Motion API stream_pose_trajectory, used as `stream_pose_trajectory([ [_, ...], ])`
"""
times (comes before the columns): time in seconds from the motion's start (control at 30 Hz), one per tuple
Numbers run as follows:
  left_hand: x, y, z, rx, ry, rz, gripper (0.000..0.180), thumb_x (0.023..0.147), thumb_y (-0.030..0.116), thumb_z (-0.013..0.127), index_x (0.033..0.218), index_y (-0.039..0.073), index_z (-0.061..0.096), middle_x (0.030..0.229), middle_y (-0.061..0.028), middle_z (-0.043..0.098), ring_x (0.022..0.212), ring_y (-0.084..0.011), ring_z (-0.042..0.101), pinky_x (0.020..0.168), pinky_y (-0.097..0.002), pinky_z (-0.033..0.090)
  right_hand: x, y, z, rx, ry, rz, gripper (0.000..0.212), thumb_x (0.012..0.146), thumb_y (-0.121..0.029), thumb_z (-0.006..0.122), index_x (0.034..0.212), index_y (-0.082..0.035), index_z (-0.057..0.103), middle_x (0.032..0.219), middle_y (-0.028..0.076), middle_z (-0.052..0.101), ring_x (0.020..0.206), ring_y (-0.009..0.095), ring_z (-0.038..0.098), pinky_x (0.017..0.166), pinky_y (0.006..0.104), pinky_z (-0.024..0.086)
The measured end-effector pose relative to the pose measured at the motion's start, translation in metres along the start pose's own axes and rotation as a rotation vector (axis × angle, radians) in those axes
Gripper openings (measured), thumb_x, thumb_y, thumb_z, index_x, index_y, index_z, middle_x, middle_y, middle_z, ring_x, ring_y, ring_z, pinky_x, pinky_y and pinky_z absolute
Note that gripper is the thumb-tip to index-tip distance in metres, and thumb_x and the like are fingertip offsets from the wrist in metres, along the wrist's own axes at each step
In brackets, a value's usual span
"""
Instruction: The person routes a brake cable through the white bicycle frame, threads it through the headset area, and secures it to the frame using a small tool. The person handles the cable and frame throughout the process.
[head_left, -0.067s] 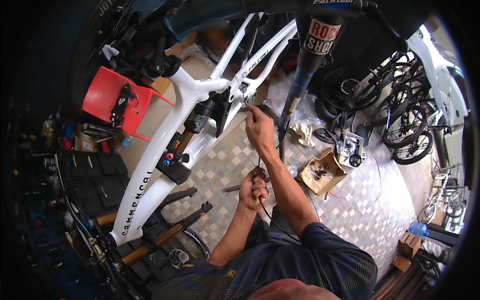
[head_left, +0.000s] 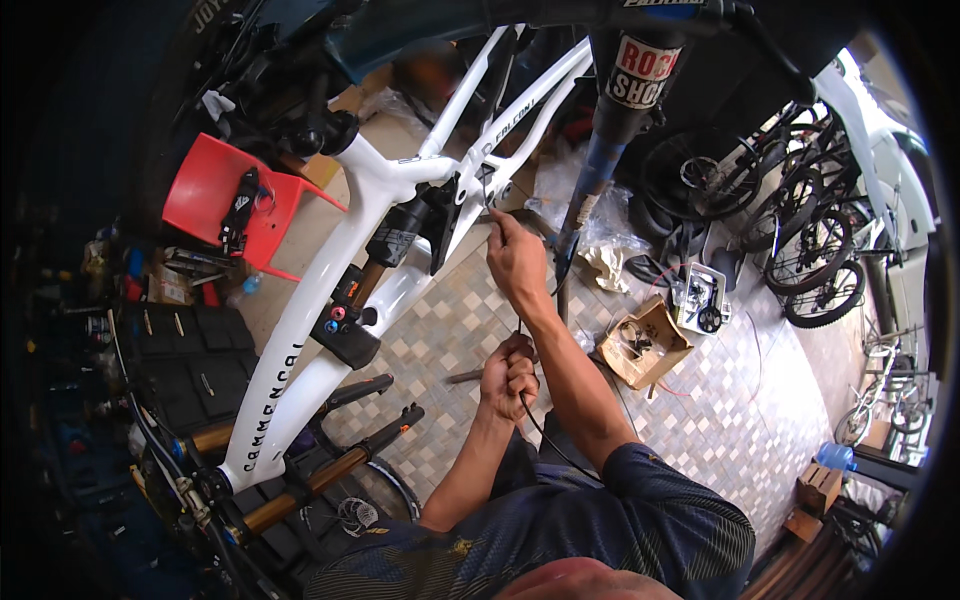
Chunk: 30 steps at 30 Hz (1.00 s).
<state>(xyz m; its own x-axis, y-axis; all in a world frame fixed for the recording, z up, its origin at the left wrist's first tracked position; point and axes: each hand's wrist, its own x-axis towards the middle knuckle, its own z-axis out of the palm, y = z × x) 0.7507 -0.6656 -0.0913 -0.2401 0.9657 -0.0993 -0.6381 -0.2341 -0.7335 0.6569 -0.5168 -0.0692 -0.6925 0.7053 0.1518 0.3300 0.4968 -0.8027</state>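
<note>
A white bicycle frame (head_left: 335,235) hangs tilted in front of me, with a black and bronze rear shock (head_left: 372,275) in it. My left hand (head_left: 510,376) is closed in a fist around a thin black cable (head_left: 540,429), whose slack end runs down toward my lap. Above it, my right hand (head_left: 520,262) pinches the cable close to the frame's lower pivot area, index finger and thumb together. Between the two hands the cable passes beside my right wrist. My fingers partly hide the spot where it meets the frame.
A blue and black repair stand post (head_left: 592,170) rises right of the frame. Beyond are a cardboard box (head_left: 645,345) of small parts, a white tray (head_left: 704,298) and several bicycles (head_left: 812,235). A red chair (head_left: 245,205) stands left; bronze fork legs (head_left: 300,497) lie lower left.
My right fingertips have shifted very slightly left at the frame. Both hands keep their hold on the cable.
</note>
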Motion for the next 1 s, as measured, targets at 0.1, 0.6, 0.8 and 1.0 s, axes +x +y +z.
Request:
stream_pose_trajectory([
  [0.1, 0.034, 0.022, 0.004, 0.064, 0.051, -0.011, 0.034, 0.111, 0.021, 0.035, 0.079, 0.012, 0.04, 0.063, 0.0046, 0.022, 0.045, -0.0071, 0.019, 0.036, -0.0243, 0.016, 0.029, 0.008, 0.002, -0.123, 0.043, -0.072, 0.025, 0.097, -0.02, 0.054, 0.115, -0.007, 0.066, 0.085, 0.025, 0.071, 0.081, 0.046, 0.068, 0.071, 0.0581, 0.052],
  [0.6, 0.046, 0.016, -0.003, 0.326, 0.277, 0.029, 0.028, 0.11, 0.019, 0.038, 0.083, 0.014, 0.041, 0.064, 0.0059, 0.024, 0.046, -0.0059, 0.02, 0.035, -0.0218, 0.016, 0.036, 0.028, -0.003, -0.326, -0.132, -0.137, 0.014, 0.097, -0.017, 0.051, 0.099, -0.005, 0.058, 0.088, 0.023, 0.073, 0.08, 0.045, 0.071, 0.069, 0.0573, 0.054],
  [0.8, 0.023, -0.029, 0.0, 1.223, 0.663, 0.541, 0.023, 0.109, 0.027, 0.051, 0.111, 0.005, 0.059, 0.069, 0.004, 0.04, 0.053, -0.0064, 0.036, 0.046, -0.0245, 0.032, 0.037, 0.035, -0.002, -0.194, 0.021, 0.004, 0.026, 0.1, -0.032, 0.053, 0.109, -0.013, 0.069, 0.088, 0.02, 0.073, 0.08, 0.045, 0.07, 0.071, 0.0569, 0.053],
  [1.0, -0.066, -0.018, -0.082, 1.384, 0.575, 0.642, 0.02, 0.109, 0.025, 0.055, 0.113, 0.006, 0.061, 0.076, 0.003, 0.049, 0.063, -0.0073, 0.043, 0.054, -0.026, 0.039, 0.052, 0.008, -0.01, -0.248, -0.086, 0.053, 0.032, 0.098, -0.03, 0.053, 0.113, -0.008, 0.069, 0.091, 0.024, 0.073, 0.085, 0.046, 0.07, 0.077, 0.0558, 0.054],
])
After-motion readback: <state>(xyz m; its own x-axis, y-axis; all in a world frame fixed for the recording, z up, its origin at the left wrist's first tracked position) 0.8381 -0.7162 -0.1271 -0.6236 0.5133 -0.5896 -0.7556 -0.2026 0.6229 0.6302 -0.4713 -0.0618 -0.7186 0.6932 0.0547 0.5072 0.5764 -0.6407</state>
